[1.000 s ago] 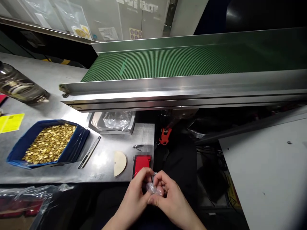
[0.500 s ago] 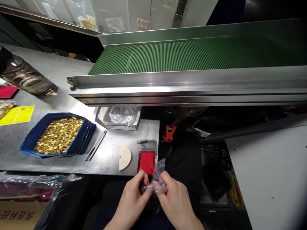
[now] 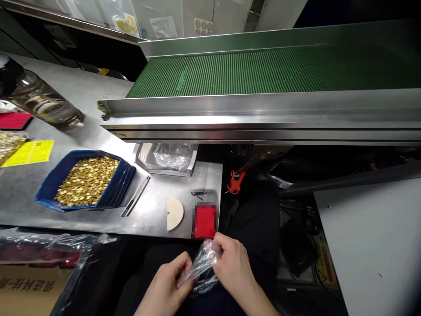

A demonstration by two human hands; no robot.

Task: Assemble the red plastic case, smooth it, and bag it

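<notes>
A crumpled clear plastic bag [image 3: 203, 262] is stretched between my two hands above my lap. My left hand [image 3: 171, 281] pinches its lower left end, and my right hand [image 3: 232, 265] grips its upper right part. Just beyond my right hand, a red piece [image 3: 205, 220] lies at the table's corner, partly blurred. Left of it sits a pale half-round disc [image 3: 175, 213]. A small metal clipper [image 3: 199, 193] is behind the red piece. Farther left are a thin cutter [image 3: 136, 196] and a blue tray [image 3: 113, 193] full of small gold pieces [image 3: 87, 180].
A green conveyor [image 3: 230, 72] with a metal side crosses the back. Beneath its edge stands a grey bin [image 3: 194, 164] holding clear bags. A bottle [image 3: 49, 103] and yellow paper [image 3: 29, 152] are at left, a plastic-lined carton [image 3: 29, 287] at lower left, a white surface [image 3: 378, 237] at right.
My hands have moved apart, the left one lower and to the left. The clear bag between them is now drawn out longer. The view has shifted slightly.
</notes>
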